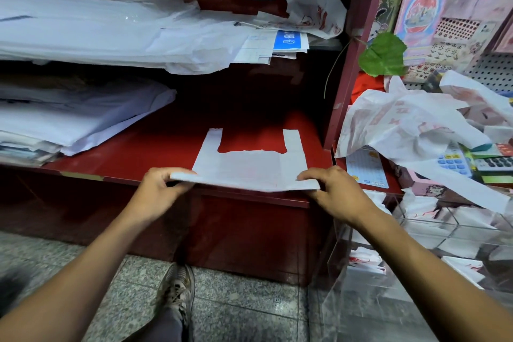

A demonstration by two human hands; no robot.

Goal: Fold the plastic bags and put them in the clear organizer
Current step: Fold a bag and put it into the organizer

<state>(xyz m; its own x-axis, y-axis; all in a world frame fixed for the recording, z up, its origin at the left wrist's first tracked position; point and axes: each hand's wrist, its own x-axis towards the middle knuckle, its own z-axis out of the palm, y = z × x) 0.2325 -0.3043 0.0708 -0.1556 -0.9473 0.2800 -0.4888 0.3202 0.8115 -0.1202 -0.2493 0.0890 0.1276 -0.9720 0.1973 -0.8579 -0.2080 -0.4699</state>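
A white plastic bag (249, 166) lies flat on the red shelf (155, 153), handles pointing away from me. Its near edge is lifted off the shelf's front edge. My left hand (159, 189) pinches the bag's near left corner. My right hand (330, 189) pinches the near right corner. The clear organizer (444, 241) stands low at the right and holds several folded white bags in its compartments. A heap of crumpled white bags with red print (410, 130) lies above the organizer.
Stacks of white sheets and plastic (83, 114) fill the shelf's left side and the shelf above. Another printed bag (311, 8) sits at the upper shelf's right end. A green leaf (383, 54), calculators (455, 161) and stationery crowd the right. My shoe (177, 289) rests on the tiled floor.
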